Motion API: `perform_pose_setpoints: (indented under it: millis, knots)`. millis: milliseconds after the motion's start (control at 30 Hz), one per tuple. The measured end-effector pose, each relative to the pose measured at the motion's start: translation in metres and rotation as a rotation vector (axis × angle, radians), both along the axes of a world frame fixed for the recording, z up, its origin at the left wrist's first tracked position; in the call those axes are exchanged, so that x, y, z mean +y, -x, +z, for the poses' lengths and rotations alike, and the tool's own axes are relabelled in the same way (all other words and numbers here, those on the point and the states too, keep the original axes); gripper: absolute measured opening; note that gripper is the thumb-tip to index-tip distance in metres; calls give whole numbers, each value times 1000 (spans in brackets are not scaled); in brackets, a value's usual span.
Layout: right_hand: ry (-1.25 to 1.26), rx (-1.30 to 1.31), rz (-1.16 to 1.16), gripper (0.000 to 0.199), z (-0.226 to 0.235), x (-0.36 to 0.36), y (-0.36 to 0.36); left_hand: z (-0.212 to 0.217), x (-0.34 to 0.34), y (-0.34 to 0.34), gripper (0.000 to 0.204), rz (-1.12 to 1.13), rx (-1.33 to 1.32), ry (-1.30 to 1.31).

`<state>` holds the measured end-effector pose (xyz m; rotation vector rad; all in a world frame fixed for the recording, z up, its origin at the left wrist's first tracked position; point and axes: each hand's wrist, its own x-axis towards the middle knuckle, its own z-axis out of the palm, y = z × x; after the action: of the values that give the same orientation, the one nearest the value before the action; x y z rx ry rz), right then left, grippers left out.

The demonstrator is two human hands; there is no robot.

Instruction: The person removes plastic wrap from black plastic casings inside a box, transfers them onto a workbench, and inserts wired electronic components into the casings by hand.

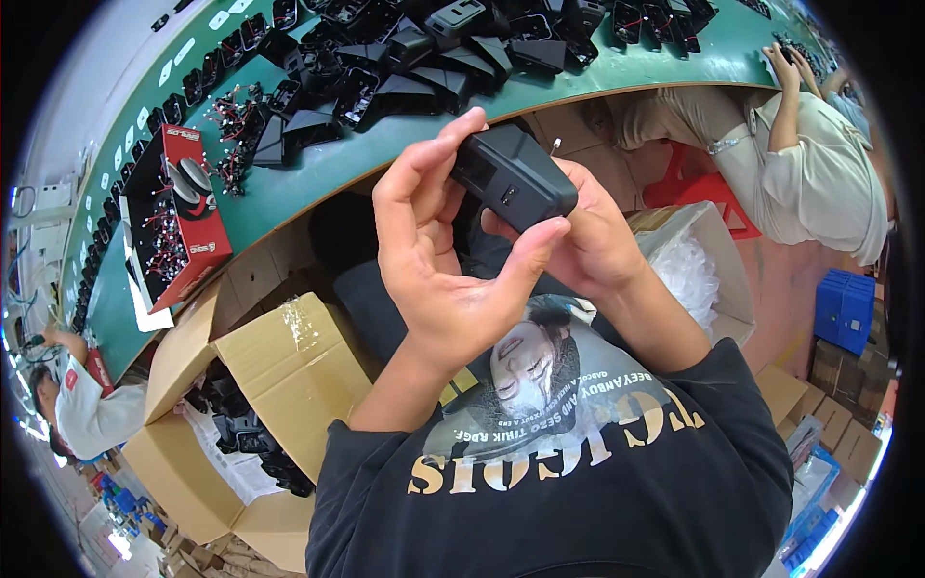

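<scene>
Both my hands hold one small black plastic housing (515, 175) in front of my chest, below the green table's edge. My left hand (438, 260) wraps it from the left, fingers up beside its end and thumb pressed on its lower right corner. My right hand (588, 241) supports it from behind and beneath. A small rectangular port shows on the housing's near face. A thin metal pin sticks out at its upper right.
A green table (318, 178) curves across the top, piled with black plastic parts (414, 58) and a red box of wired pieces (188, 217). An open cardboard box (279, 366) of black parts stands at my left, a box with clear bags (699, 265) at my right. Other workers sit at far right (800, 164) and lower left (82, 409).
</scene>
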<state>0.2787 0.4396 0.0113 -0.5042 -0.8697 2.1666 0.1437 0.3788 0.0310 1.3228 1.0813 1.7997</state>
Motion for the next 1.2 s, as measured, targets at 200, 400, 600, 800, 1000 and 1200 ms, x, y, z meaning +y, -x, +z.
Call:
perform_pose_setpoints:
  millis: [200,400,600,800,1000,1200]
  knots:
    - [-99,-111,74,48,1,4,-13,4,-4,0,82,12,58,15]
    - [16,-53,15,48,-2,-10,-6,10,-5,3,83,11,140,3]
    - [134,242,6,36,6,-25,-3,16,-9,-7,83,22,141,-58]
    - [190,183,5,37,2,-23,-15,7,-5,-7,84,-54,32,-33]
    - [37,28,82,39,0,3,-39,-12,8,-6,86,-189,-19,-80]
    - [40,228,153,41,-35,11,-62,-40,21,-19,87,-261,85,-113]
